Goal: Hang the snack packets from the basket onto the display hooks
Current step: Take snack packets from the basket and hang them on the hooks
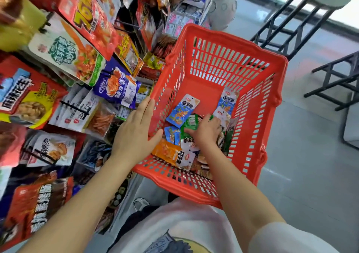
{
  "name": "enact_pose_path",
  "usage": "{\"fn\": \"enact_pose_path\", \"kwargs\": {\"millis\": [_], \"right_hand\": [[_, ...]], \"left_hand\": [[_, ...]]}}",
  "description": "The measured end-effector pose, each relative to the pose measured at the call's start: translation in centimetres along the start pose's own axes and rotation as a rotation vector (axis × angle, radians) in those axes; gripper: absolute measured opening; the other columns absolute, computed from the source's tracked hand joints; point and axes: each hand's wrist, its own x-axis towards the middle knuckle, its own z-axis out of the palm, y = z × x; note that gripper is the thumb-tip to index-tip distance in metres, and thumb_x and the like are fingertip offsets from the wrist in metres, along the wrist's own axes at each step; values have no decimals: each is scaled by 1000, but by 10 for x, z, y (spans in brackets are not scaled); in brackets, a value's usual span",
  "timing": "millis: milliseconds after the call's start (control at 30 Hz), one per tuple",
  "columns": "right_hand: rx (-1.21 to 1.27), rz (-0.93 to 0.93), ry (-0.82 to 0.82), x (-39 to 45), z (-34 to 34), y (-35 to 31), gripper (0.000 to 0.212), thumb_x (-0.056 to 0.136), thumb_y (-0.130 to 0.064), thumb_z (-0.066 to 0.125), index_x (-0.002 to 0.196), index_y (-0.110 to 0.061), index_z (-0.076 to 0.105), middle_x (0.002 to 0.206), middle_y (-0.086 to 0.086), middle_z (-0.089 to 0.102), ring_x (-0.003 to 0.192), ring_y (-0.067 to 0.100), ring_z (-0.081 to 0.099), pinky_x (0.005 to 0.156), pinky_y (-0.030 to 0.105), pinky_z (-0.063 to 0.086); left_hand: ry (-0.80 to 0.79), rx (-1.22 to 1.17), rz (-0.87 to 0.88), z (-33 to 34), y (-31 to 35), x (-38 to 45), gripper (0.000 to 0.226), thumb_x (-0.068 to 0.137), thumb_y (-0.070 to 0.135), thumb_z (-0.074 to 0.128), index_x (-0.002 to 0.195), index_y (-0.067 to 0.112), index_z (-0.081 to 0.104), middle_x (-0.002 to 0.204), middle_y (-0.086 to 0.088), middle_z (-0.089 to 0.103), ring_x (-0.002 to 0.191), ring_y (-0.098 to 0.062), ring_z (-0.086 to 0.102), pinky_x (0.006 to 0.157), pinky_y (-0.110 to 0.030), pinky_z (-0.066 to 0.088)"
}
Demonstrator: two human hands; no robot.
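Rack: display hooks (74,107) stand left of the basket.
Left hand (136,130): flat, fingers straight, steadying the red basket (252,116) wall.
Right hand (206,130): inside, fingers curled on a green snack packet (191,121); nearer the packets.

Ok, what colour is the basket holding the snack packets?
Red-orange plastic, slotted walls; the head view shows the basket clearly.

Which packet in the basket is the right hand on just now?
The green packet with the white barcode label, mid-basket. The right hand grips it; the blue packets and the orange one lie untouched.
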Motion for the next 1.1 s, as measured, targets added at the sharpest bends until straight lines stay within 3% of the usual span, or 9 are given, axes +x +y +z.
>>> {"fn": "enact_pose_path", "kwargs": {"millis": [100, 233, 400, 567, 667, 800, 900, 967, 1100], "right_hand": [[-109, 19, -62, 5, -11, 3, 119, 71, -76, 71, 152, -1, 25, 158, 22, 26, 147, 40, 22, 118, 52, 25], [-55, -139, -149, 17, -25, -8, 78, 76, -53, 82, 126, -3, 50, 127, 16, 57, 116, 32, 55, 86, 38, 46], [-119, -229, -302, 13, -21, -12, 48, 80, -53, 79, 87, -15, 50, 86, 4, 55, 91, 28, 54, 74, 36, 41], [28, -317, -460, 12, -26, -17, 72, 86, -27, 80, 145, -6, 44, 145, 14, 51, 131, 34, 50, 103, 40, 43], [247, -321, -353, 20, -40, -18, 54, 86, -10, 78, 134, -8, 53, 128, 8, 63, 118, 27, 61, 92, 34, 49], [892, -62, -249, 39, -58, -20, 17, 91, -5, 70, 106, -11, 63, 115, 14, 71, 97, 28, 71, 89, 50, 58], [1315, 105, -245, 58, -65, -23, 12, 92, -4, 70, 103, -5, 64, 114, 16, 71, 97, 31, 71, 91, 52, 57], [1419, 195, -215, 72, -62, -28, 25, 93, -3, 68, 115, -3, 57, 117, 15, 67, 92, 27, 69, 86, 45, 59], [1263, 193, -239, 88, -35, -43, 36, 91, -8, 70, 122, -16, 53, 122, 13, 66, 108, 33, 67, 98, 56, 53]], "left_hand": [[10, 4, 2, 1, 0, -1, 84, 98, 50, 46, 163, 19, 3, 170, 7, -4, 151, -21, 21, 111, -40, 39], [11, 9, -7, 2, 0, 0, 84, 99, 48, 49, 163, 19, 4, 170, 7, -3, 151, -21, 24, 109, -41, 42], [13, 4, -11, 0, 1, -1, 83, 99, 48, 49, 163, 20, 4, 170, 8, -4, 150, -22, 23, 110, -41, 40], [-5, 8, -32, -2, 3, 0, 83, 100, 50, 46, 162, 21, -1, 169, 10, -8, 152, -22, 17, 112, -41, 38], [-3, -1, -41, -4, 4, -1, 82, 101, 49, 47, 162, 21, 0, 169, 9, -7, 152, -21, 16, 111, -40, 38], [13, 9, -24, -3, 4, 0, 82, 101, 48, 48, 163, 20, 3, 169, 10, -7, 151, -19, 19, 107, -38, 42], [29, 7, -19, -2, 2, 1, 82, 100, 47, 50, 163, 19, 5, 169, 8, -5, 149, -20, 22, 102, -38, 46], [40, 12, -11, 1, 0, 1, 82, 99, 47, 51, 163, 19, 6, 169, 8, -2, 148, -22, 26, 98, -38, 49], [43, 15, -12, 4, -2, 1, 82, 98, 47, 51, 162, 20, 8, 169, 9, -1, 147, -24, 31, 95, -39, 51]]}}
